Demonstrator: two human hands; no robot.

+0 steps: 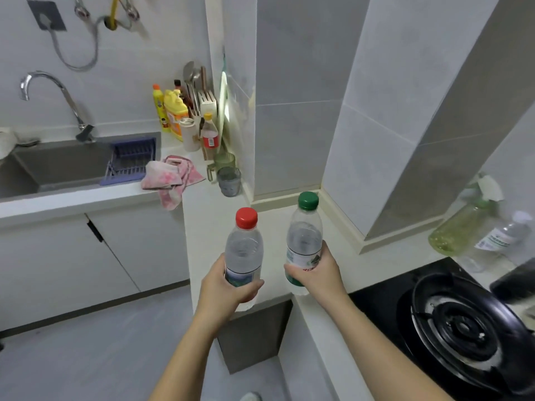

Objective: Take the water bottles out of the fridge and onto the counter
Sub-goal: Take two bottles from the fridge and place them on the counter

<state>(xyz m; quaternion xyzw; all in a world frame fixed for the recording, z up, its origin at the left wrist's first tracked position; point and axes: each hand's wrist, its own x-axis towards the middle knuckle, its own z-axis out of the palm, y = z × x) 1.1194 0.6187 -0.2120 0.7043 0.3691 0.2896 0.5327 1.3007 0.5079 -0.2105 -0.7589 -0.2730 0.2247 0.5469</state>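
Left hand [228,285] wraps a clear ribbed red-capped bottle [244,250]; right hand [317,270] wraps the green-capped bottle [304,238] over the smooth white counter [211,215].

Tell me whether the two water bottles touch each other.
Apart. The head view shows bare counter between the red-capped bottle and the green-capped bottle, each held in its own hand.

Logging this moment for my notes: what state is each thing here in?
Red-capped clear plastic water bottle: capped, upright, in left hand grip.
Green-capped clear plastic water bottle: capped, upright, in right hand grip.
Chrome curved tap: no water running.
Black gas burner: unlit.
Pink cloth: crumpled, overhanging counter edge.
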